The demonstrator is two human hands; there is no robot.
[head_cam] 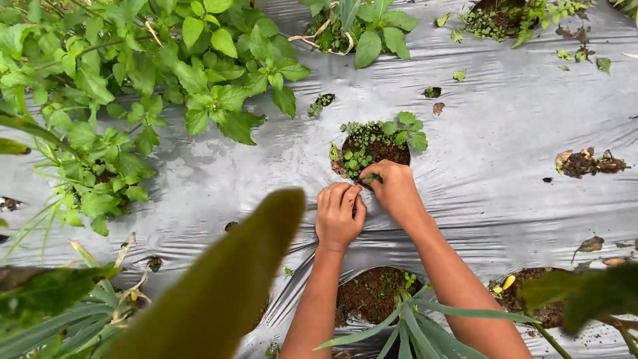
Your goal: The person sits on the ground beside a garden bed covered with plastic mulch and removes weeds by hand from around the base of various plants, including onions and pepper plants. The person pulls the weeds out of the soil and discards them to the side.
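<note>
A round planting hole [385, 154] in silver plastic mulch [505, 146] holds dark soil and small green weeds [357, 159]. My right hand [392, 189] rests at the hole's near edge, fingers pinched on a small green weed. My left hand [339, 214] lies just beside it to the left, fingers curled into a fist on the plastic; whether anything is inside it is hidden.
A big leafy plant [133, 73] fills the upper left. Another hole with soil [372, 292] and long narrow leaves [412, 329] lies between my forearms. A blurred leaf [226, 286] blocks the lower left. Soil patches [588, 163] dot the right side.
</note>
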